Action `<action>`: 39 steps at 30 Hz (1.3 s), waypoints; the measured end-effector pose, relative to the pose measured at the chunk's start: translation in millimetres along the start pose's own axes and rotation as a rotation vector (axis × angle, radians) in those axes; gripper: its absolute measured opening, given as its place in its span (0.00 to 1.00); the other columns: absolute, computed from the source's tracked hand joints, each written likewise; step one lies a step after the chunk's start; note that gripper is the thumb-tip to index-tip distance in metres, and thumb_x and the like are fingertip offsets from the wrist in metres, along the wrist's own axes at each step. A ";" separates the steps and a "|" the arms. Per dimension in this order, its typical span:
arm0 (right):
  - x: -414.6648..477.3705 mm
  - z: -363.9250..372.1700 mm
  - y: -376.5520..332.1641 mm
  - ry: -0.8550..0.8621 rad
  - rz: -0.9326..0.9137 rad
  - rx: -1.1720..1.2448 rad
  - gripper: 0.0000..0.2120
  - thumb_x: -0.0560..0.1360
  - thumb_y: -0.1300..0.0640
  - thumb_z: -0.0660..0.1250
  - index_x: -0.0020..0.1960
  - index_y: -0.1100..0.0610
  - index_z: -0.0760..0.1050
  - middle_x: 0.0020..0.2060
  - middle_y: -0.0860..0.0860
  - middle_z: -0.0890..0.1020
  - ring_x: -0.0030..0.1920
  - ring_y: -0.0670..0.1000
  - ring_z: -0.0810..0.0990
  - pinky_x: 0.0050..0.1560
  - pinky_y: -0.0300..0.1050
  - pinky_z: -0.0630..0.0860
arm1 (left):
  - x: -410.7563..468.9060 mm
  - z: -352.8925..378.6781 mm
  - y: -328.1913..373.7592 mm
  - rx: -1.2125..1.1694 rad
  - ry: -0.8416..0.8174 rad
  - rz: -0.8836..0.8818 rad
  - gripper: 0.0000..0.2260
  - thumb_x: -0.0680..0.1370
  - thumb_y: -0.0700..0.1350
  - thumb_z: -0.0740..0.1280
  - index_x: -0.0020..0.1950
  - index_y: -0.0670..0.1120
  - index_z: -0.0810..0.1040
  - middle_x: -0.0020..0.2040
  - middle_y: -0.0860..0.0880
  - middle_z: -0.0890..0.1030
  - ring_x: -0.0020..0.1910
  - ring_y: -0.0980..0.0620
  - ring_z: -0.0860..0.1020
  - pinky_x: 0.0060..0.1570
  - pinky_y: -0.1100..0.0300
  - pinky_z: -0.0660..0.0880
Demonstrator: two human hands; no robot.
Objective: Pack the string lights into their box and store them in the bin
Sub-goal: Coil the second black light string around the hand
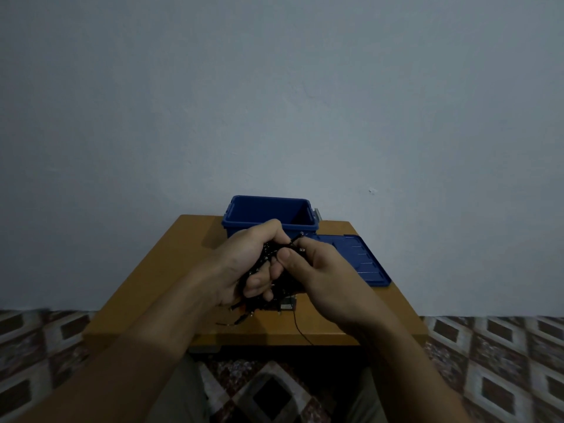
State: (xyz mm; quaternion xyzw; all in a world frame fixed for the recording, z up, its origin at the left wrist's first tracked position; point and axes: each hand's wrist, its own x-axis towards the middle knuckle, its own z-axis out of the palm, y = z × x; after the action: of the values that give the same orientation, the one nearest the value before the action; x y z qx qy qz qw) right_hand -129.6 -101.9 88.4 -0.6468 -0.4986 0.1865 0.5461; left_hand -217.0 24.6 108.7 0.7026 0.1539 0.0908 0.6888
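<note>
A bundle of black string lights (268,254) with small bulbs is bunched above the middle of the wooden table (171,270). My left hand (244,264) grips the bundle from the left, fingers curled round it. My right hand (317,270) pinches a strand at the bundle's top right. Loose ends of wire (300,326) trail down onto the table towards its front edge. Under the bundle a small box (287,304) shows only at one corner. The open blue bin (268,215) stands at the table's far edge, behind my hands.
The bin's blue lid (363,261) lies flat on the table to the right of my hands. A plain wall rises behind the table. Patterned floor tiles (494,346) surround it, and my knees are under the front edge.
</note>
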 end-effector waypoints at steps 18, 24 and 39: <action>2.2 -4.6 7.6 0.139 0.028 -0.256 0.09 0.84 0.51 0.56 0.52 0.56 0.70 0.41 0.52 0.80 0.39 0.52 0.78 0.44 0.58 0.77 | 8.2 18.4 -6.9 -0.056 0.223 0.127 0.19 0.77 0.49 0.65 0.28 0.43 0.72 0.22 0.46 0.68 0.21 0.50 0.63 0.23 0.62 0.66; 3.3 -9.2 17.6 0.218 0.024 -0.215 0.09 0.84 0.52 0.57 0.51 0.55 0.72 0.40 0.48 0.82 0.40 0.51 0.82 0.43 0.55 0.81 | 8.8 12.6 -5.7 -0.074 0.083 0.121 0.05 0.73 0.32 0.60 0.41 0.39 0.73 0.30 0.44 0.71 0.30 0.49 0.68 0.33 0.57 0.72; 8.4 -11.0 18.0 0.148 0.089 -0.324 0.07 0.83 0.54 0.59 0.51 0.57 0.71 0.41 0.56 0.79 0.38 0.57 0.77 0.42 0.59 0.77 | 10.4 9.2 -17.4 0.809 0.300 0.322 0.05 0.83 0.43 0.60 0.55 0.52 0.72 0.45 0.50 0.80 0.42 0.52 0.79 0.41 0.52 0.78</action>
State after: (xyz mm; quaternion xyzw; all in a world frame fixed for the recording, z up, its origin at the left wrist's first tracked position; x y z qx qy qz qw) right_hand -109.3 -98.8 78.6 -0.7598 -0.4515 0.0795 0.4609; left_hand -205.8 19.6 90.1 0.9090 0.1638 0.2301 0.3066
